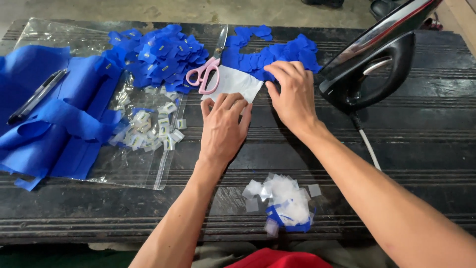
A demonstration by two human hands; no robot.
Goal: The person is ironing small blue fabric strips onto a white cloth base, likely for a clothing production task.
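Blue felt-like fabric dominates what we see: at nine o'clock a broad blue cloth (54,124) lies in soft folds over a crinkled clear plastic sheet (134,164), with a slim black pen (35,97) resting on it. At eleven o'clock sits a heap of small blue fabric pieces (158,54), each cut squarish and many bearing a tiny pale tag; a second pile of blue cut pieces (277,52) spreads at one o'clock. Between the piles lie pink-handled scissors (206,72), blades pointing to twelve.

Our left hand (224,130) lies flat, fingers together and holding nothing, its fingertips pressing the lower edge of a smooth white sheet (233,83) at the centre. Our right hand (292,97) is also spread flat and empty, palm down, touching the sheet's right edge and the blue pieces beside it.

Small white tags (151,129) scatter loosely on the plastic at ten o'clock. At six o'clock a litter of thin translucent white squares and blue scraps (282,201) rests on the ridged dark table (421,149). A glossy black iron (372,64) stands tilted at two o'clock, its cord trailing down.
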